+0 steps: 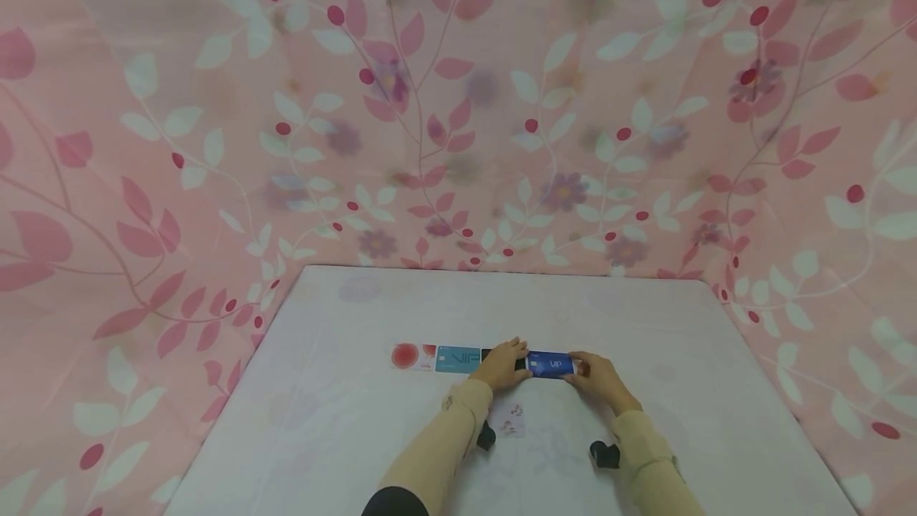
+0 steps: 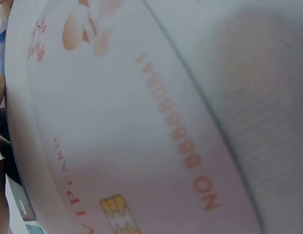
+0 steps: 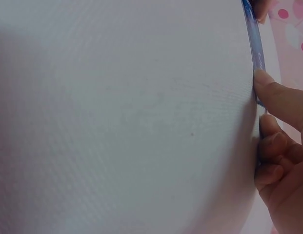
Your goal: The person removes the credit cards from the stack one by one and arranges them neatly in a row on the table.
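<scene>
A dark blue VIP card point(image 1: 550, 364) lies flat on the white-covered table point(image 1: 358, 420), at the right end of a row of cards. My left hand point(image 1: 501, 365) lies over its left end, fingers resting down on it and on a dark card point(image 1: 488, 353) beside it. My right hand point(image 1: 597, 377) pinches the card's right end; in the right wrist view its fingertips point(image 3: 271, 92) meet the blue card's edge point(image 3: 253, 48). A teal VIP card point(image 1: 458, 359) and a red-and-white card point(image 1: 411, 357) continue the row leftward.
A pale pink card point(image 1: 510, 418) with a flower print lies between my forearms and fills the left wrist view as a numbered pink card point(image 2: 141, 122). Pink floral cloth point(image 1: 458, 102) walls the table at the back and both sides.
</scene>
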Demonstrator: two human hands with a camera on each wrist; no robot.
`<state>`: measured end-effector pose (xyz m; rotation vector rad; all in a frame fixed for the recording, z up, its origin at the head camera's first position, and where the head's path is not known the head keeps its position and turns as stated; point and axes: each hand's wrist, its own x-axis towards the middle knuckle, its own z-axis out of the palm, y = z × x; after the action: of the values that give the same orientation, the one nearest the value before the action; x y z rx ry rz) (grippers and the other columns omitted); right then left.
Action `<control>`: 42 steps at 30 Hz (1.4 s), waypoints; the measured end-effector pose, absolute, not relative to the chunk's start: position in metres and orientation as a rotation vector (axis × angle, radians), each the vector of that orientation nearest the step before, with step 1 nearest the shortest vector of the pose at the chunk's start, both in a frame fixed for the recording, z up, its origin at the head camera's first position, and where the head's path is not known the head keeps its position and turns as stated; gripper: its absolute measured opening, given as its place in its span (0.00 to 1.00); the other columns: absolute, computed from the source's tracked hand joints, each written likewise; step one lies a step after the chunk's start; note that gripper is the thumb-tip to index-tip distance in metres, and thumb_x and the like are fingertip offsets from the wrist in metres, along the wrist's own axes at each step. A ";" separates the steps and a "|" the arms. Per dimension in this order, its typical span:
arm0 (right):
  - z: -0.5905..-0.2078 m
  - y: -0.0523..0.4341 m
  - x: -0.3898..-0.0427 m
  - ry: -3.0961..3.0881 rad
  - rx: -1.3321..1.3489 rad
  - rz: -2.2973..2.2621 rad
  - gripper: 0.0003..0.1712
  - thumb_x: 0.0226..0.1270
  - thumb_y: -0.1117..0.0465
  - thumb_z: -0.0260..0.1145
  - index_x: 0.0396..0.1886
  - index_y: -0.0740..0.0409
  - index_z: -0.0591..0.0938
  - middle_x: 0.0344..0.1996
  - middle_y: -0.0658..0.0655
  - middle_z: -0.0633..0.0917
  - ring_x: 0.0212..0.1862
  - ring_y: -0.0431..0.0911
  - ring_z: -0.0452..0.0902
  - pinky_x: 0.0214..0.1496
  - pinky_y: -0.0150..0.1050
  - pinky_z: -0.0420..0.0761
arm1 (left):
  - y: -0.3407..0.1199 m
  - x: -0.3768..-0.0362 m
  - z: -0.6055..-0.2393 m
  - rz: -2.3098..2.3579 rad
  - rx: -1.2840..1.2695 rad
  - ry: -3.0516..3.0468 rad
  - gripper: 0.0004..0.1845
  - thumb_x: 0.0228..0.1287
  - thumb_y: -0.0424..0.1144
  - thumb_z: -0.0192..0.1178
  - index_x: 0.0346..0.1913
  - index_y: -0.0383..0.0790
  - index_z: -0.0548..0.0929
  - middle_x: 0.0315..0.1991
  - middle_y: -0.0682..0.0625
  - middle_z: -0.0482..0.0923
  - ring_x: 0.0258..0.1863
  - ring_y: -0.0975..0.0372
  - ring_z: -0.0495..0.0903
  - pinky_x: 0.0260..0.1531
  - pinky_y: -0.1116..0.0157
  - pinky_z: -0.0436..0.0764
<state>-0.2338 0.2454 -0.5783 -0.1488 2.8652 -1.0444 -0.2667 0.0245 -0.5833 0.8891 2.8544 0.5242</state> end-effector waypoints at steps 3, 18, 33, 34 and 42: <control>-0.579 0.246 -0.233 2.871 -0.135 -1.049 0.27 0.54 0.64 0.70 0.54 0.70 0.76 0.23 0.52 0.74 0.28 0.44 0.67 0.31 0.37 0.67 | 0.025 -0.266 -0.583 0.536 0.872 2.852 0.27 0.63 0.47 0.61 0.61 0.37 0.74 0.64 0.48 0.69 0.67 0.56 0.63 0.66 0.61 0.62; -0.581 0.245 -0.229 2.893 -0.127 -1.097 0.27 0.53 0.65 0.71 0.52 0.72 0.77 0.22 0.52 0.74 0.27 0.43 0.66 0.29 0.34 0.66 | 0.024 -0.264 -0.582 0.564 0.863 2.861 0.26 0.62 0.47 0.61 0.60 0.36 0.75 0.64 0.48 0.70 0.67 0.57 0.63 0.66 0.63 0.63; -0.588 0.247 -0.228 2.918 -0.187 -1.180 0.26 0.52 0.64 0.72 0.50 0.72 0.78 0.21 0.51 0.73 0.25 0.41 0.65 0.28 0.32 0.66 | 0.024 -0.263 -0.579 0.576 0.888 2.868 0.25 0.62 0.45 0.61 0.59 0.35 0.76 0.63 0.47 0.71 0.66 0.56 0.65 0.65 0.62 0.63; -0.588 0.247 -0.229 2.922 -0.198 -1.178 0.26 0.52 0.64 0.72 0.50 0.73 0.78 0.21 0.51 0.73 0.25 0.42 0.65 0.28 0.32 0.66 | 0.024 -0.263 -0.579 0.584 0.884 2.865 0.25 0.62 0.45 0.61 0.59 0.35 0.76 0.63 0.47 0.71 0.66 0.56 0.64 0.65 0.62 0.63; -0.587 0.248 -0.228 2.925 -0.219 -1.168 0.25 0.52 0.65 0.72 0.50 0.72 0.78 0.20 0.50 0.73 0.26 0.41 0.65 0.28 0.32 0.66 | 0.025 -0.262 -0.579 0.596 0.868 2.855 0.25 0.63 0.44 0.61 0.60 0.35 0.75 0.64 0.46 0.70 0.67 0.55 0.63 0.66 0.61 0.62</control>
<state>-0.2279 0.2480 -0.5867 -0.2193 2.9251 -1.1679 -0.2624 0.0246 -0.5794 0.8678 2.8549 0.5960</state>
